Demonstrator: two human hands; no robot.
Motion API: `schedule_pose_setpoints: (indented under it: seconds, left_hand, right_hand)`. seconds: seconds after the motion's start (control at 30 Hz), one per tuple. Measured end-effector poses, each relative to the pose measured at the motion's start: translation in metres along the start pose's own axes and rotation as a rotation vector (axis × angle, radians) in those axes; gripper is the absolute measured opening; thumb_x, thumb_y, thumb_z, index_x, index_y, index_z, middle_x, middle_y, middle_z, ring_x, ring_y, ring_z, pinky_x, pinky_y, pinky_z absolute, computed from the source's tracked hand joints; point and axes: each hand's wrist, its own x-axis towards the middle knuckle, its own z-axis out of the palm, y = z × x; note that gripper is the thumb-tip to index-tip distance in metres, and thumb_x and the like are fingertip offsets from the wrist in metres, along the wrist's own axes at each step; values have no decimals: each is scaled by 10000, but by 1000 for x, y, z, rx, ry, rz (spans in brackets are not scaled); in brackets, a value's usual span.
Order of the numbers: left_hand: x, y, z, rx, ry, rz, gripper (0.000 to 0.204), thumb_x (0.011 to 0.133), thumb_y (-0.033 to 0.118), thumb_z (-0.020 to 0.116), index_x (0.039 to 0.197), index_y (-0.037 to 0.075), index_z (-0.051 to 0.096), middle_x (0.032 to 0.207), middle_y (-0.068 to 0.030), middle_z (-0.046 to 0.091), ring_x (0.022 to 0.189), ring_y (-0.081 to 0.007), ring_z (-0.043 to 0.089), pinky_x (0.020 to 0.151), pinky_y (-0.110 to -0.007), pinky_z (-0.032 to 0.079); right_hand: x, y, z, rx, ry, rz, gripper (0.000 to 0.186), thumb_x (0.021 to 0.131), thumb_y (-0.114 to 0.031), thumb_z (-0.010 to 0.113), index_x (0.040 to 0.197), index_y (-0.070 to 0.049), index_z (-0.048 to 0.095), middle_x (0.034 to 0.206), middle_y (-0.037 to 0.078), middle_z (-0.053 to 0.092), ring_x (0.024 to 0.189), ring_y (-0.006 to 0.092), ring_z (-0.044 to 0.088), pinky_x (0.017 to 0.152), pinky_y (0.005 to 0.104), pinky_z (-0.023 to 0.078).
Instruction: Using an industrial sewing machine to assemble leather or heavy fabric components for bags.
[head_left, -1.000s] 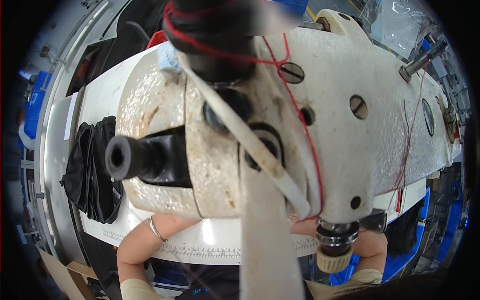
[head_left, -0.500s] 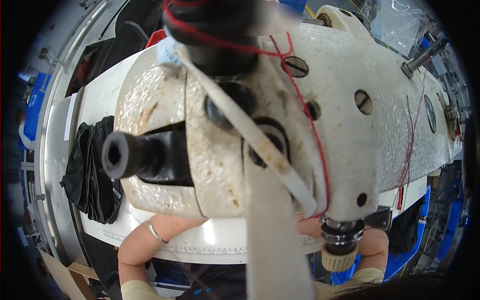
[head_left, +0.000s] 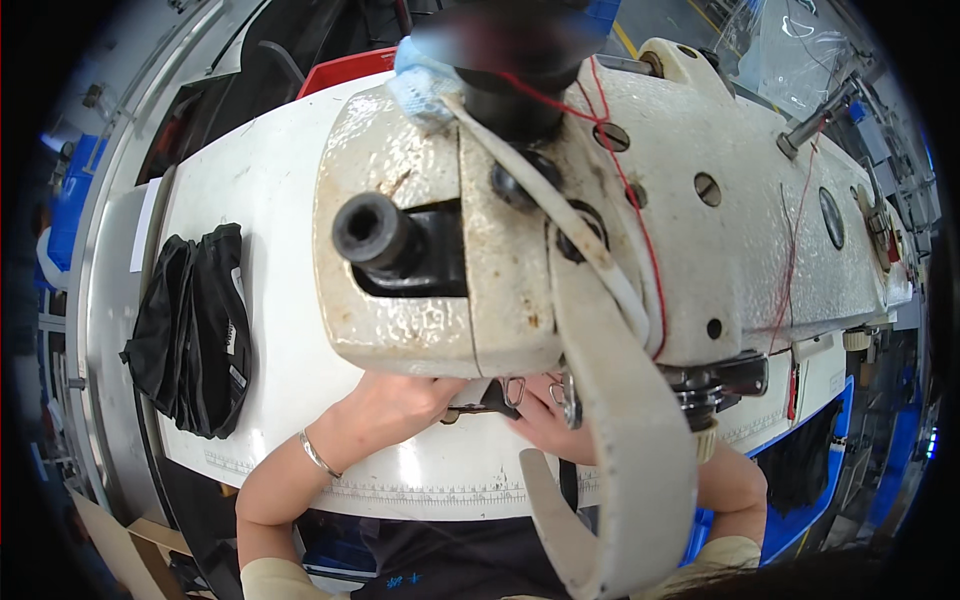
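Note:
A worn cream sewing machine head (head_left: pixel 390 330) fills the middle, with red threads, a white band and a light blue cloth (head_left: pixel 420 90) near its top. Below it, my left hand (head_left: pixel 405 405) is closed, fingers curled at a small dark piece (head_left: pixel 493 398) beside the needle area; what they grip is mostly hidden. My right hand (head_left: pixel 550 425) is at that piece's right side, partly behind metal parts and a curved cream guard (head_left: pixel 640 470), fingers bent and together on something I cannot make out.
Folded black fabric (head_left: pixel 190 330) lies on the left of the white worktable (head_left: pixel 280 200). A red bin (head_left: pixel 345 68) sits behind, blue bins (head_left: pixel 75 200) at far left. A blue-edged tray (head_left: pixel 840 420) with dark material is at right, near a red-handled tool (head_left: pixel 792 395).
The view has shifted back, so the machine head looks smaller and further right. Both hands, earlier mostly hidden behind it, now show below it, along with the curved guard's lower loop.

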Motion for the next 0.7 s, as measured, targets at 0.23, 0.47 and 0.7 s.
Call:
schedule_pose_setpoints:
  seconds: [0.23, 0.47, 0.7]
  left_hand:
    - [-3, -18, 8, -94, -39, -141, 298, 721, 51, 635, 1019, 54, 655, 1017, -130, 630, 909, -318, 609, 820, -415, 488]
    - [18, -16, -10, -51, 55, -286, 163, 764, 33, 583, 913, 24, 649, 847, -134, 640, 854, -345, 591, 763, -428, 475]
    - [-4, 48, -56, 148, -387, -56, 667, 636, 190, 758, 1245, 91, 506, 1257, -121, 428, 938, -273, 522, 865, -365, 411]
  right_hand:
    - [-8, 28, 30, -251, 132, -23, 201, 706, -59, 606, 901, -47, 656, 788, 74, 623, 780, 202, 620, 671, 333, 493]
    - [2, 26, 16, -296, 96, 90, 155, 665, -57, 608, 804, -44, 676, 721, 91, 592, 769, 226, 614, 626, 360, 491]
    - [-36, -55, -7, 936, -548, 39, 323, 876, -110, 624, 1197, -76, 594, 935, 48, 569, 838, 165, 576, 744, 276, 461]
